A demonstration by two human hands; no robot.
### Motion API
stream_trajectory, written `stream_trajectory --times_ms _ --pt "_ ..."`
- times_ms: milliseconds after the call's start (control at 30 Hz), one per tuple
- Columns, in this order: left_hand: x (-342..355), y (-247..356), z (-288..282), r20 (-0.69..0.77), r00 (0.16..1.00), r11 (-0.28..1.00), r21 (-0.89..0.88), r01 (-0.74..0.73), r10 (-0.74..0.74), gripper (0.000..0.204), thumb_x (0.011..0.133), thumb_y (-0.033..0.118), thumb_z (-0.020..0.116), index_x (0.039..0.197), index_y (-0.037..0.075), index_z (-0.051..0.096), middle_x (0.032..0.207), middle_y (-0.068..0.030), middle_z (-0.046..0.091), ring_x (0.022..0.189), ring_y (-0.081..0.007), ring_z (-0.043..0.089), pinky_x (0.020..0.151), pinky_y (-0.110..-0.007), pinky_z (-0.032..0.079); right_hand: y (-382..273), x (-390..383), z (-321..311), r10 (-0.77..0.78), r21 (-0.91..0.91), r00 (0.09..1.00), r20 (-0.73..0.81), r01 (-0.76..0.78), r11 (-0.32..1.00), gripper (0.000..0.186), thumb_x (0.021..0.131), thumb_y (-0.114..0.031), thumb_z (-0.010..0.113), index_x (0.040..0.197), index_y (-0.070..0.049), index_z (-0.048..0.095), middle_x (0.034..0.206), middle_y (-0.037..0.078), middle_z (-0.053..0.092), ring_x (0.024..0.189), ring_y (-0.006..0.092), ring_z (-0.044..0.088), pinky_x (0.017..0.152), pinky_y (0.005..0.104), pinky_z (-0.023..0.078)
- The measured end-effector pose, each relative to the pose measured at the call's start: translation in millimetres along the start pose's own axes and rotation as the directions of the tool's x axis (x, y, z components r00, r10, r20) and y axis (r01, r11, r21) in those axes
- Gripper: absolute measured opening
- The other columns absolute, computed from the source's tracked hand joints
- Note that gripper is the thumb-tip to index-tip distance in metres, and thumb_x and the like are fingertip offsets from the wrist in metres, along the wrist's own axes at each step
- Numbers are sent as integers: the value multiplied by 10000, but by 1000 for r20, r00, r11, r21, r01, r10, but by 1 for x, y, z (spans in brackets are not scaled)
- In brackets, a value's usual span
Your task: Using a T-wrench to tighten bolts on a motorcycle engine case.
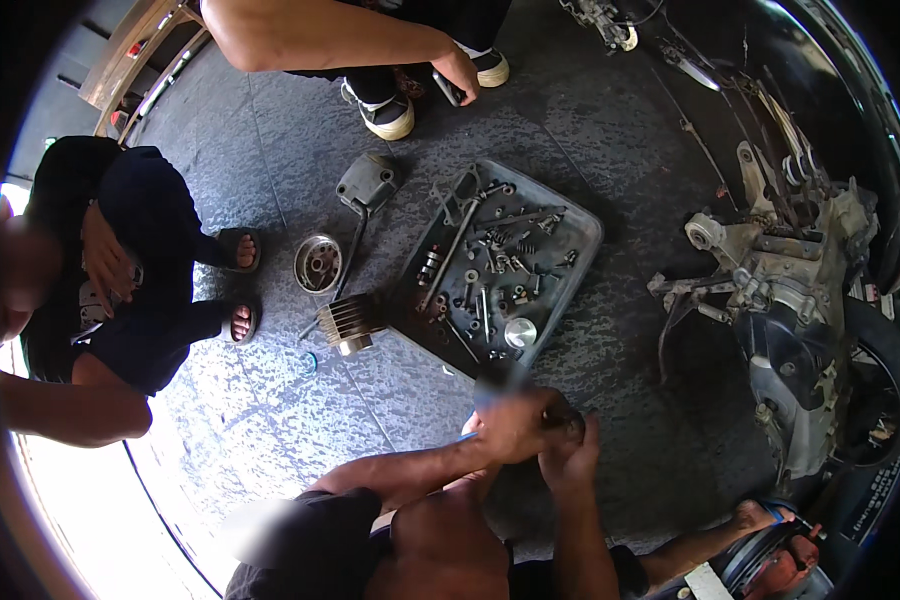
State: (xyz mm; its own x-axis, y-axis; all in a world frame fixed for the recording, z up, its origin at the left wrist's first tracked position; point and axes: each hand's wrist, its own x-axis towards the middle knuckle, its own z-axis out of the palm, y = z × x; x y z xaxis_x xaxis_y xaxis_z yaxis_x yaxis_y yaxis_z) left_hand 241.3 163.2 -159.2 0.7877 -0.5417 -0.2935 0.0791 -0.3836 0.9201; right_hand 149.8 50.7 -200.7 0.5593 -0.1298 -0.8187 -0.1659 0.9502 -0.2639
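Observation:
My left hand (510, 425) is closed round a small dark part (560, 425), too small to name, just below the grey plastic tray (580, 260). My right hand (568, 450) meets it, fingers curled at the same part. A blurred patch lies just above my hands. The tray holds several bolts, shafts, springs and a silver round piece (520, 332). Left of it lie a finned metal cylinder (350, 322), a round drum-like part (319, 266) and a square metal cover (367, 183).
A co-worker in dark clothes and sandals (150, 250) squats at the left. Another person's arm (340, 40), hand holding a dark object, is at the top. A dismantled engine assembly with a wheel (790, 330) fills the right side. A wooden bench (110, 75) stands upper left.

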Motion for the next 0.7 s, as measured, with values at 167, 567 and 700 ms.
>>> stream_trajectory --times_ms 167,567,700 --pt "23 -45 -10 -233 971 990 142 -14 47 237 784 165 647 978 28 648 881 -168 670 836 -330 668 724 -397 529 -14 1 -24 94 -149 995 43 -87 985 369 976 -430 455 752 -137 475 611 9 437 493 144 428 459 283 336" --pt "202 -83 -112 -513 772 758 650 63 375 332 811 206 629 1098 39 615 1065 -182 600 1023 -382 544 902 -448 438 -26 -26 -80 37 -340 967 -253 -125 932 368 985 -408 438 714 -159 419 572 -14 371 454 122 370 420 272 296" --pt "214 -86 -112 -375 897 639 754 149 233 348 786 228 660 1083 52 611 1115 -165 578 1059 -365 536 930 -445 430 -19 -31 -65 -2 -348 964 -267 -95 933 370 985 -409 436 716 -156 417 578 -11 374 463 122 364 429 277 292"
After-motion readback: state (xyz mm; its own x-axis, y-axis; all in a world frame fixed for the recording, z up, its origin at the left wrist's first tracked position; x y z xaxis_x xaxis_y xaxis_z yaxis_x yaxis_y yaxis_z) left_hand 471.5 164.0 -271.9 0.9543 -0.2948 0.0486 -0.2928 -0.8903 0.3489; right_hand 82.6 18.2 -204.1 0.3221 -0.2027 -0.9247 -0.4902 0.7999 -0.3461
